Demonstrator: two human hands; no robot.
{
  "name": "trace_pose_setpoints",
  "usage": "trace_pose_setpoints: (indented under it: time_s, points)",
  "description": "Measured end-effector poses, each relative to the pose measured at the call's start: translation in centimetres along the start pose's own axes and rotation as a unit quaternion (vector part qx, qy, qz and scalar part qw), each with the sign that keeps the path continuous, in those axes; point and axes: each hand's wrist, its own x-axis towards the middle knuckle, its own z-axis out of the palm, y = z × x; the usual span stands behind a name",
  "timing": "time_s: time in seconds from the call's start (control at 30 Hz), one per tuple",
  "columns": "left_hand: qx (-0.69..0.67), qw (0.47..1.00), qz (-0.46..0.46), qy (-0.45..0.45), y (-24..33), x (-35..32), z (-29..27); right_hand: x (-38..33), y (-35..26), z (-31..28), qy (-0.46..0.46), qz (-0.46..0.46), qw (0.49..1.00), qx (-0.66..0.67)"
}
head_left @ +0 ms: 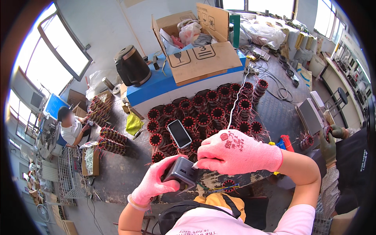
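In pink work gloves, both my hands meet over the front edge of the dark table. My left hand is wrapped round a dark grey boxy device with ports, tilted in the grip. The fingers of my right hand pinch a small white cable plug at the device's port side; whether it is seated in a port, I cannot tell. A white cable runs from behind the right hand to the back of the table. Just beyond the hands, a phone with a pale case lies on wound motor stators.
A blue-topped box carries a black kettle and an open carton. A yellow-green cloth lies left of the stators. One person sits at far left; another's gloved hands work at right near more stators.
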Motion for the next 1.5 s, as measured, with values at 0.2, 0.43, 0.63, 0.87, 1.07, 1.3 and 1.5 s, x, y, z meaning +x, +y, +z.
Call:
trace_pose_setpoints:
  time_s: [0.2,0.43,0.63,0.87,1.07,1.3,1.5]
  points:
    - [-0.001,1.000,0.001,0.006,0.1,-0.2,0.3,0.0,-0.2,0.6,-0.019,-0.006,0.999,-0.045]
    - [0.013,1.000,0.021,0.013,-0.1,-0.1,0.6,0.0,-1.1,1.0,-0.036,-0.019,0.989,-0.145]
    - [-0.016,1.000,-0.011,0.024,-0.2,-0.1,0.6,0.9,-0.5,0.9,-0.078,0.018,0.992,-0.099]
    - [-0.196,0.979,-0.057,0.019,2.1,0.6,1.9,1.5,1.2,0.0,0.293,-0.024,0.946,-0.135]
    - [-0.182,0.982,-0.048,0.022,0.7,2.0,1.7,-2.0,1.3,4.0,0.261,0.038,0.964,0.025]
    - [-0.170,0.984,-0.050,0.026,0.0,2.8,1.8,-3.3,1.8,5.9,0.170,0.181,0.950,0.190]
    - [-0.287,0.953,-0.069,0.074,-1.6,4.9,3.2,-3.6,2.7,9.3,0.138,0.200,0.863,0.442]
